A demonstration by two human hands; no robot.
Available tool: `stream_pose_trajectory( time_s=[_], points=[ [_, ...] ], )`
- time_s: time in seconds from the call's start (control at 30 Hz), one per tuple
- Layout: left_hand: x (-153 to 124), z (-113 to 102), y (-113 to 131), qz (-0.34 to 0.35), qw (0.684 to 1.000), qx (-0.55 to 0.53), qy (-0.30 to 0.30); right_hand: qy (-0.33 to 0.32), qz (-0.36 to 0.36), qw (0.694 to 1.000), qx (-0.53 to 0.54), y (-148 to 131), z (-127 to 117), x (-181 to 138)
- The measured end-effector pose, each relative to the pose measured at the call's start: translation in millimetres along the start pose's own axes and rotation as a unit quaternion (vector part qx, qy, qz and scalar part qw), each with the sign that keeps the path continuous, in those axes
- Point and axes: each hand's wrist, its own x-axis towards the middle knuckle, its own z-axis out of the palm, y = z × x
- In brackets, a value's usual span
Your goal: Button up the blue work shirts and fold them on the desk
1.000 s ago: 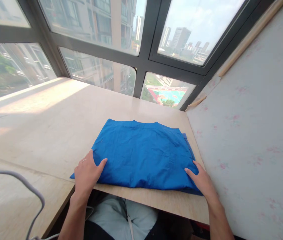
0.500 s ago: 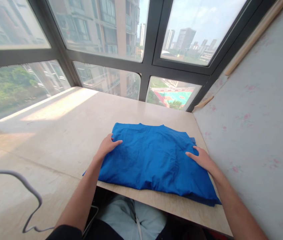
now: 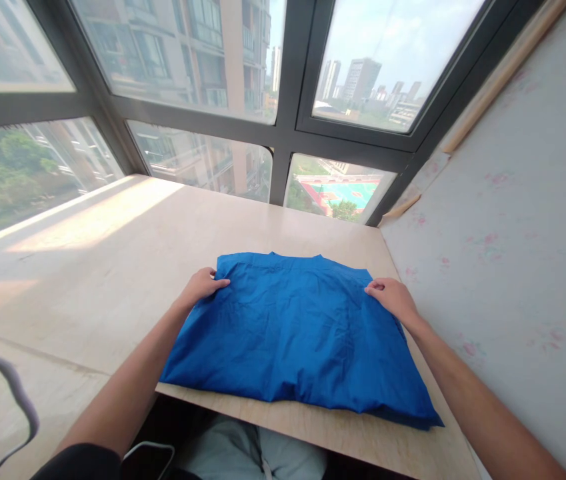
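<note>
A folded blue garment (image 3: 293, 327) lies flat across the front part of the pale tabletop, its near side wrinkled along the table's edge. At its upper left corner my left hand (image 3: 203, 283) grips the cloth, thumb on top and the fingers partly hidden at the side. My right hand (image 3: 391, 295) pinches the fabric near the upper right corner, the fingers curled together. What kind of garment it is I cannot make out.
The pale tabletop (image 3: 87, 287) reaches back to dark-framed windows (image 3: 287, 133). A flowered wall (image 3: 503, 267) stands close on the right. A grey cable (image 3: 17, 393) curves over the table at lower left. My legs (image 3: 247, 443) are below the front edge.
Both hands have closed on the cloth's upper corners; the right one was spread before. The garment's left side has spread out toward the left and front. The view has shifted slightly.
</note>
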Motion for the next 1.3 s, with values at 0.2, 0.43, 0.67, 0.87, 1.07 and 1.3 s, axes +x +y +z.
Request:
stream_pose_trajectory(
  time_s=[0.2, 0.43, 0.67, 0.87, 1.07, 1.3],
  points=[
    [-7, -15, 9, 0.091, 0.995, 0.006, 0.029, -0.047, 0.013, 0.999, -0.004, 5, -3, 10],
    [-50, -23, 31, 0.112, 0.968, -0.006, 0.226, -0.101, 0.061, 0.993, -0.004, 6, 8, 7],
    [-111, 3, 34, 0.210, 0.867, -0.204, 0.403, -0.102, 0.048, 0.993, 0.045, 2, 0, -17],
    [-192, 31, -10, 0.185, 0.866, -0.231, 0.403, 0.068, -0.030, 0.954, 0.292, 10, -1, -97],
    [-235, 51, -72, 0.101, 0.943, -0.167, 0.271, 0.135, -0.021, 0.944, 0.301, 27, 28, -200],
    [-246, 41, -22, 0.070, 0.938, -0.162, 0.298, 0.194, 0.024, 0.922, 0.335, 20, 21, -237]
  ],
)
